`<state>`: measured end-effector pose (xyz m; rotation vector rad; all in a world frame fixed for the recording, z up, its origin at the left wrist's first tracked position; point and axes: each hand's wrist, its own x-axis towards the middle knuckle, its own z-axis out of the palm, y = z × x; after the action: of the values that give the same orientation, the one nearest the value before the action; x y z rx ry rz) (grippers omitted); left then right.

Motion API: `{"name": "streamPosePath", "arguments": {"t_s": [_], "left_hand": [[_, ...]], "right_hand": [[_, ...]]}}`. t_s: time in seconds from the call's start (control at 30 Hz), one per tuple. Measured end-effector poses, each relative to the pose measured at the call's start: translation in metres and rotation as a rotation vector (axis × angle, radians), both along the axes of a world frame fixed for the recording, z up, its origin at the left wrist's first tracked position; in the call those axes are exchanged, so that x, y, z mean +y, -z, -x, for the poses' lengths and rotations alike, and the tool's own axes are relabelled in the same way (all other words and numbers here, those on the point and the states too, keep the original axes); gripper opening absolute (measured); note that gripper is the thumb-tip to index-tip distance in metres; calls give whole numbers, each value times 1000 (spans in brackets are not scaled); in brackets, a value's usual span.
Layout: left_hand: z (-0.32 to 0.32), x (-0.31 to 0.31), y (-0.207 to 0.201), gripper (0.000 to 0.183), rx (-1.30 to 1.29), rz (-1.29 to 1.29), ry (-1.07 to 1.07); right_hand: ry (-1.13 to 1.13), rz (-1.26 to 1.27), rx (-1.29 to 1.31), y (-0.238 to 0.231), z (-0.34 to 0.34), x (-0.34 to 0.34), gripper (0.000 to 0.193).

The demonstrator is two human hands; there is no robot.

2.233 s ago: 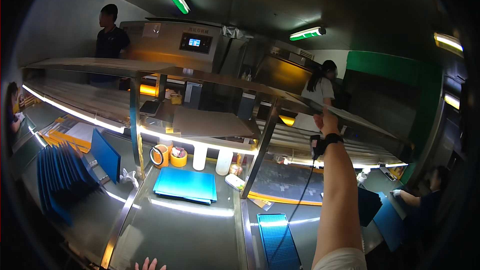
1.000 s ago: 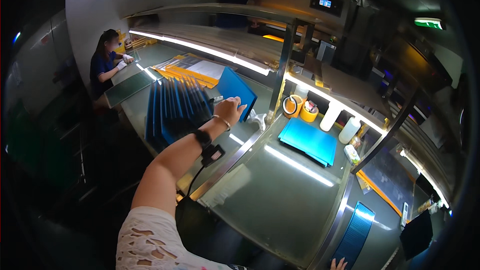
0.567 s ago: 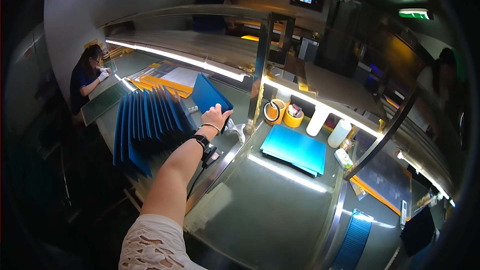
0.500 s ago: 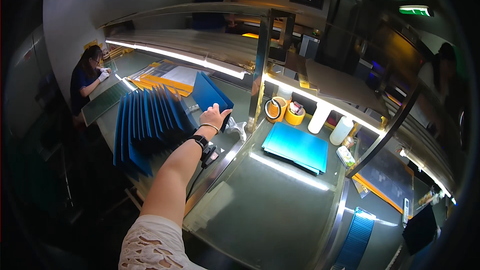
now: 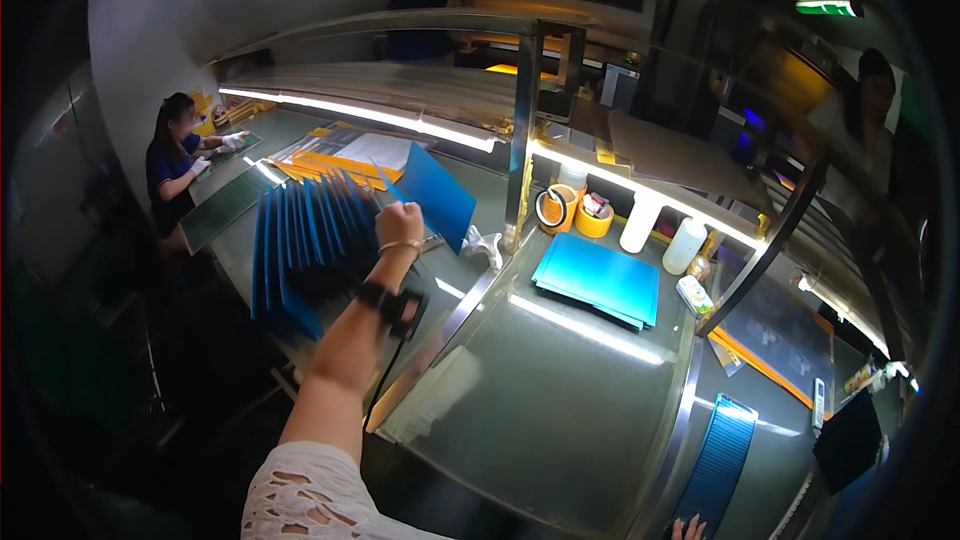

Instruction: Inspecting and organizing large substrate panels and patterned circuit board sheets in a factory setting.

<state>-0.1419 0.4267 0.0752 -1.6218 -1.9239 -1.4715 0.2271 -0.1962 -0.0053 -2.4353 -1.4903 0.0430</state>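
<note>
My left hand (image 5: 400,225) reaches forward, closed at the edge of a thin blue panel (image 5: 383,178) seen almost edge-on; its fingertips are partly hidden. Just right of it leans a broad blue panel (image 5: 437,192). To the left stands a row of upright blue panels (image 5: 300,240), spaced apart like a fan. At the lower edge only the fingertips of my right hand (image 5: 688,528) show, stretched and slightly apart, by the near end of a blue slotted rack (image 5: 722,455).
Flat blue panels (image 5: 598,280) are stacked on the bench (image 5: 540,400). Behind stand tape rolls (image 5: 556,208) and white bottles (image 5: 684,246). A metal post (image 5: 522,140) and lit shelf rise ahead. A gloved co-worker (image 5: 172,160) works far left; other people stand behind the shelf.
My left hand has shifted left, off the broad panel's right edge, and its fingers have curled in. My right fingertips have come into view at the bottom. The left co-worker's hands have moved apart.
</note>
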Motion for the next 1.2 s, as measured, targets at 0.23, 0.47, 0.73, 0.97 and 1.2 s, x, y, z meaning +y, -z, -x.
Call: {"name": "streamPosePath", "arguments": {"t_s": [0.23, 0.47, 0.73, 0.97, 1.2], "left_hand": [[81, -257, -52, 28, -747, 102, 735], [87, -319, -36, 20, -957, 639, 1230], [52, -273, 42, 29, -798, 1497, 1368], [32, -228, 40, 35, -305, 1838, 1321], [15, -205, 30, 48, 301, 1856, 1332]], "right_hand": [[10, -8, -45, 0, -2, -2, 55], [34, 30, -64, 4, 14, -12, 73], [42, -189, -118, 17, 25, -17, 55], [92, -215, -124, 17, 28, -33, 53], [-9, -259, -95, 11, 33, -31, 55]]}}
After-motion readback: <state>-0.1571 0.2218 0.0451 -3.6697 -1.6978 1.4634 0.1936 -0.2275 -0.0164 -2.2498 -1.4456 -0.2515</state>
